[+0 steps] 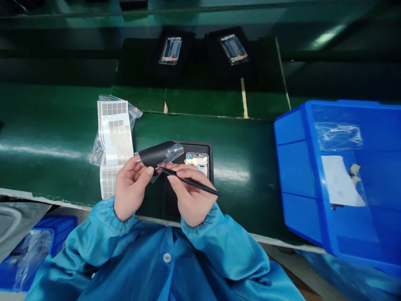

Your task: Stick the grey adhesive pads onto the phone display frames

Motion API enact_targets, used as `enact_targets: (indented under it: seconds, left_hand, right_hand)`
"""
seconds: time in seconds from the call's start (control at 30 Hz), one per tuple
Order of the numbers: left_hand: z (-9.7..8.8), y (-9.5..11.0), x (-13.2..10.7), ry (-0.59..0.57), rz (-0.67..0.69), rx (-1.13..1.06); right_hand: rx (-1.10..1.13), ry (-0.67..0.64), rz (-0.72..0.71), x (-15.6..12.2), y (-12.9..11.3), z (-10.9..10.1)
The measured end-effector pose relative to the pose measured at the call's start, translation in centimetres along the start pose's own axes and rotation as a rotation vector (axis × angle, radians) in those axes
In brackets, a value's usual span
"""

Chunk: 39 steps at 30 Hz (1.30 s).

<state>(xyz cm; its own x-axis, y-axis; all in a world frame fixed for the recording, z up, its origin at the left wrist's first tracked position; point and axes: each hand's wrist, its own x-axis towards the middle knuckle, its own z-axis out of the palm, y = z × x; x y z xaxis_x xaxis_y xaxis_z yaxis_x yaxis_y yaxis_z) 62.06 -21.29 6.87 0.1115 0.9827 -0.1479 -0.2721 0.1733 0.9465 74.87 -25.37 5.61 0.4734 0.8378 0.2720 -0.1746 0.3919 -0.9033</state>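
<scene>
My left hand (130,186) pinches a black flexible sheet (155,154) with a clear film edge (174,151), curled up above the bench. My right hand (189,196) grips thin black tweezers (191,182), their tip touching the sheet's lower edge near my left thumb. Just behind my hands, an opened phone with its circuit board showing (198,161) lies in a black tray (210,152) on the green mat. Both wrists are in blue sleeves.
A strip of grey square stickers on white backing (114,144) lies on a plastic bag left of my hands. A big blue bin (341,179) with paper and film stands right. Two more phones in black trays (171,50), (233,49) rest farther back.
</scene>
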Motion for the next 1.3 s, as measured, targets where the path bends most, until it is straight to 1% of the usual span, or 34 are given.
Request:
enact_targets:
  seconds: [0.23,0.4,0.73,0.87,0.93,0.97,1.07,1.13,1.2,1.23,1.3]
  left_hand:
    - [-0.1,-0.5,-0.1,0.048,0.077,0.055]
    - [-0.2,-1.0,-0.2,0.134,0.135,0.089]
    - [-0.2,-1.3,-0.2,0.123,0.164,0.101]
    - [-0.5,-1.3,0.3,0.144,0.152,0.133]
    - [-1.3,-1.2,1.1,0.145,0.152,0.172]
    - [-1.8,-1.2,1.7,0.14,0.147,0.199]
    - [-4.3,-1.7,4.2,0.131,0.1,0.31]
    - [-6.1,-2.4,5.9,0.138,0.072,0.411]
    - [-7.4,-2.9,7.0,0.135,0.08,0.554]
    - [-7.7,-3.0,7.1,0.131,0.108,0.642]
    - [-7.6,-2.6,6.7,0.142,0.225,0.855]
  right_hand:
    - [-0.101,0.034,0.004,-0.1,0.1,0.2]
    - [-0.124,0.052,0.006,-0.2,0.1,0.4]
    - [-0.084,0.047,0.014,-0.3,-0.2,0.5]
    - [-0.071,0.083,0.033,0.0,-0.1,0.2]
    - [-0.064,0.153,0.055,0.3,0.3,-0.9]
    - [-0.077,0.212,0.07,0.4,0.6,-1.7]
    - [-0.183,0.434,0.126,0.4,1.6,-5.1]
    - [-0.283,0.552,0.153,0.0,2.3,-7.4]
    - [-0.398,0.605,0.163,-0.6,2.8,-9.0]
    - [-0.45,0.61,0.169,-0.9,3.1,-9.5]
    - [-0.523,0.603,0.186,-1.4,3.5,-10.0]
